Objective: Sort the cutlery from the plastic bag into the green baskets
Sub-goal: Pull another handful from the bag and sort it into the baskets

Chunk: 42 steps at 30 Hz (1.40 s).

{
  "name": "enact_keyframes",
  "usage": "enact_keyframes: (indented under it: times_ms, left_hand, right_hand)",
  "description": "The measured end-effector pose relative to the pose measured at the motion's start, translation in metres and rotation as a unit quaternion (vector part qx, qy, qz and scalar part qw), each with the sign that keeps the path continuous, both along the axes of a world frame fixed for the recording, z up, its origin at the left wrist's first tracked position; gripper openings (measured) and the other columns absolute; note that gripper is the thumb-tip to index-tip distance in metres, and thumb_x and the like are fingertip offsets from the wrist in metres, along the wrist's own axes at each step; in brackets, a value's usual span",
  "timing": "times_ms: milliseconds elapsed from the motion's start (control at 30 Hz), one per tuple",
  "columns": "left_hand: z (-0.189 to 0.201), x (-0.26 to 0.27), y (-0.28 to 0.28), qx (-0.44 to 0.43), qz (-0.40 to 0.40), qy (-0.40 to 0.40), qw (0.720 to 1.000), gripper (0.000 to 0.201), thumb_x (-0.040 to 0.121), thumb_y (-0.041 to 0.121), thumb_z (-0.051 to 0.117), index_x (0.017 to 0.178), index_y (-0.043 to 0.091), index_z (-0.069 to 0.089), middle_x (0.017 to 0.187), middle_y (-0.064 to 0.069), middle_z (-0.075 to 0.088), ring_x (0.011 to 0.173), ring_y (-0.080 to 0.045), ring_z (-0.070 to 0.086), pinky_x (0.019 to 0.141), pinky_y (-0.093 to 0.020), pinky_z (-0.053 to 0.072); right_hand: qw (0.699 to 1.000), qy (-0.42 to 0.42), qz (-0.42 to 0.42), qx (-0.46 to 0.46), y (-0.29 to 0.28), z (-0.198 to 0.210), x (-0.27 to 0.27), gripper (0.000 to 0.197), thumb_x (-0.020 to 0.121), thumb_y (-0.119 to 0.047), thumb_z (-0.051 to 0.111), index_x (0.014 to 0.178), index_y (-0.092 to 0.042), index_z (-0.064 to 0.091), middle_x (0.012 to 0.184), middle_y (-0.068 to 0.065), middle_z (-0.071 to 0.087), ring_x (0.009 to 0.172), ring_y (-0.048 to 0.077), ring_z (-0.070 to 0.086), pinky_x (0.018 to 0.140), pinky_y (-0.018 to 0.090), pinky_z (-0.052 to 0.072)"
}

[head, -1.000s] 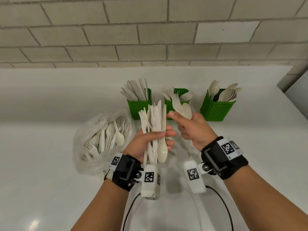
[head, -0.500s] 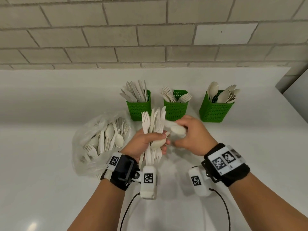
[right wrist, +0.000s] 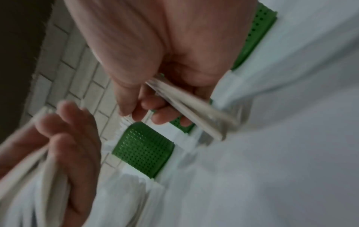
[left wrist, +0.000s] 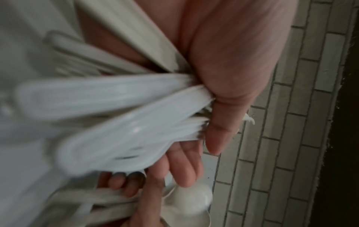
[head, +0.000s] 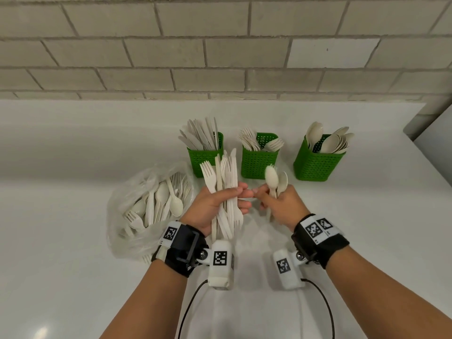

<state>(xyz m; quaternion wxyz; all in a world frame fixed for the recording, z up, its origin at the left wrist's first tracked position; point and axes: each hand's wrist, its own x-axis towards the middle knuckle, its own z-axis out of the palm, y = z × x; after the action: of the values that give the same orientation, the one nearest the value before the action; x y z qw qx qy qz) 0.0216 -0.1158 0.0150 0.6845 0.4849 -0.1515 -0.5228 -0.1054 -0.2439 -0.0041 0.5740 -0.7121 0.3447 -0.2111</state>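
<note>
My left hand (head: pixel 220 204) grips an upright bundle of cream forks and knives (head: pixel 223 177) above the white counter; the left wrist view shows the handles (left wrist: pixel 120 110) fanned out under my thumb. My right hand (head: pixel 276 204), just to its right, holds two cream spoons (head: pixel 275 178) bowls up; their handles (right wrist: pixel 186 107) cross my palm in the right wrist view. Three green baskets stand behind: the knife basket (head: pixel 205 159), the fork basket (head: pixel 259 162), the spoon basket (head: pixel 316 165). The clear plastic bag (head: pixel 132 206) of cutlery lies to the left.
A brick wall (head: pixel 220 50) rises behind the counter's raised back ledge. The counter's right edge (head: pixel 435 167) runs diagonally past the spoon basket. Black cables (head: pixel 325 307) trail from the wrist cameras toward me.
My right hand drew a spoon out of the left hand's bundle and now holds two spoons upright, a little apart from the bundle. The left hand stayed about where it was.
</note>
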Motion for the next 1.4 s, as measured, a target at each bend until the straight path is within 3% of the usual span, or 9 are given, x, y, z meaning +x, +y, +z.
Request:
enact_keyframes:
  times_ms: [167,300,433,600,733,867,1067,1267,1400]
  left_hand:
    - [0.000,0.002,0.002,0.000,-0.023,0.010,1.000,0.018,0.081,0.006,0.069,0.098,0.000,0.070,0.090,-0.020,0.071,0.071,-0.026,0.069,0.067,-0.034,0.058]
    - [0.001,0.000,0.001,-0.012,-0.075,-0.003,0.997,0.042,0.084,0.008,0.065,0.126,0.011,0.064,0.096,-0.020,0.068,0.080,-0.028,0.067,0.071,-0.034,0.055]
    - [0.002,0.000,0.003,0.006,-0.033,-0.004,0.999,0.023,0.086,0.002,0.066,0.109,0.000,0.066,0.095,-0.021,0.071,0.072,-0.027,0.070,0.066,-0.035,0.059]
    - [0.000,0.001,0.006,0.019,-0.006,-0.029,0.999,0.021,0.089,-0.004,0.059,0.109,-0.002,0.063,0.095,-0.018,0.074,0.070,-0.026,0.072,0.063,-0.034,0.059]
    - [-0.001,0.001,0.007,0.030,0.011,-0.030,0.999,0.013,0.089,-0.004,0.058,0.100,-0.002,0.066,0.094,-0.019,0.073,0.067,-0.026,0.070,0.064,-0.035,0.059]
    - [0.001,-0.004,0.005,0.034,0.006,-0.042,0.999,0.018,0.088,-0.004,0.061,0.106,-0.007,0.064,0.094,-0.021,0.073,0.066,-0.027,0.069,0.064,-0.035,0.059]
    - [0.001,-0.005,0.005,0.028,0.011,-0.006,1.000,0.009,0.089,-0.005,0.058,0.097,-0.004,0.063,0.088,-0.020,0.069,0.064,-0.026,0.066,0.062,-0.033,0.057]
    - [0.006,-0.005,0.007,0.003,-0.014,0.005,1.000,0.011,0.088,-0.006,0.059,0.097,-0.002,0.065,0.080,-0.018,0.063,0.064,-0.026,0.061,0.064,-0.035,0.055]
    - [0.006,-0.006,0.009,0.019,-0.028,-0.023,0.999,0.015,0.087,-0.003,0.064,0.102,-0.003,0.066,0.089,-0.021,0.070,0.070,-0.029,0.068,0.064,-0.038,0.059]
  right_hand:
    - [0.996,-0.072,0.011,0.057,0.008,0.022,0.009,0.023,0.090,-0.027,0.067,0.077,-0.009,0.067,0.042,-0.012,0.046,0.039,0.002,0.042,0.046,0.014,0.035]
    - [0.991,-0.108,0.054,0.052,0.011,0.042,0.016,0.017,0.082,-0.011,0.076,0.084,0.004,0.068,0.055,-0.005,0.062,0.051,0.005,0.057,0.052,0.016,0.047]
    - [0.994,-0.107,0.027,0.012,0.004,0.042,0.017,0.015,0.083,-0.010,0.074,0.071,-0.004,0.068,0.061,-0.005,0.065,0.061,0.004,0.061,0.065,0.018,0.049]
    - [0.987,-0.142,-0.050,0.063,-0.003,0.038,0.016,0.024,0.089,-0.008,0.067,0.068,-0.013,0.057,0.044,-0.014,0.047,0.038,0.002,0.041,0.042,0.010,0.033]
    - [0.977,-0.160,-0.093,0.106,-0.008,0.038,0.013,0.026,0.092,-0.011,0.064,0.068,-0.016,0.056,0.060,0.007,0.040,0.042,0.009,0.028,0.038,0.018,0.024]
    - [0.989,-0.132,-0.041,0.051,-0.005,0.039,0.012,0.015,0.092,-0.015,0.065,0.077,-0.014,0.065,0.050,-0.016,0.050,0.044,0.000,0.045,0.044,0.010,0.034]
    - [0.963,-0.196,-0.132,0.133,-0.007,0.047,0.018,0.040,0.101,-0.030,0.050,0.066,-0.011,0.054,0.052,0.002,0.053,0.050,0.018,0.055,0.054,0.030,0.050]
    - [0.996,-0.077,0.050,0.022,0.010,0.041,0.016,0.016,0.085,-0.017,0.074,0.084,-0.002,0.071,0.062,-0.002,0.069,0.059,0.003,0.063,0.060,0.017,0.051]
    - [0.994,-0.112,0.000,0.019,0.008,0.039,0.021,0.018,0.087,-0.012,0.071,0.075,-0.001,0.064,0.057,-0.006,0.062,0.050,0.003,0.054,0.051,0.015,0.044]
